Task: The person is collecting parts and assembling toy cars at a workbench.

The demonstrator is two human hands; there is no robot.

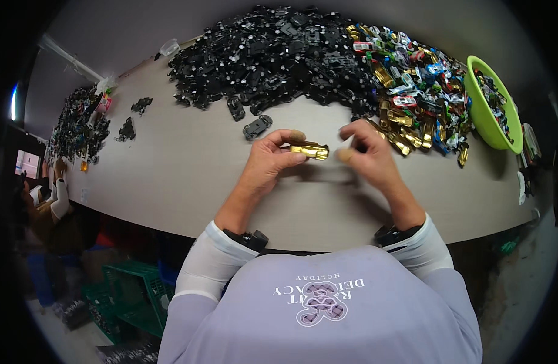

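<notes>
My left hand (273,159) is closed around a shiny gold toy car body (310,150), gripping it between thumb and fingers above the table (218,176). Just to the right of it is my right hand (374,155), blurred by motion. Its fingers are bent, with a gap between thumb and forefinger, and nothing can be made out in them. A dark toy car chassis (257,127) lies on the table beyond my left hand. Another black chassis (235,108) lies by the edge of a big heap of black chassis (273,57).
Colourful toy car bodies (406,85) are heaped at the far right, beside a lime green basin (473,91) holding more small parts. Two dark clumps of parts (127,129) lie left. Another heap (79,124) is near a person's hand (60,169). Green crates (133,291) stand below.
</notes>
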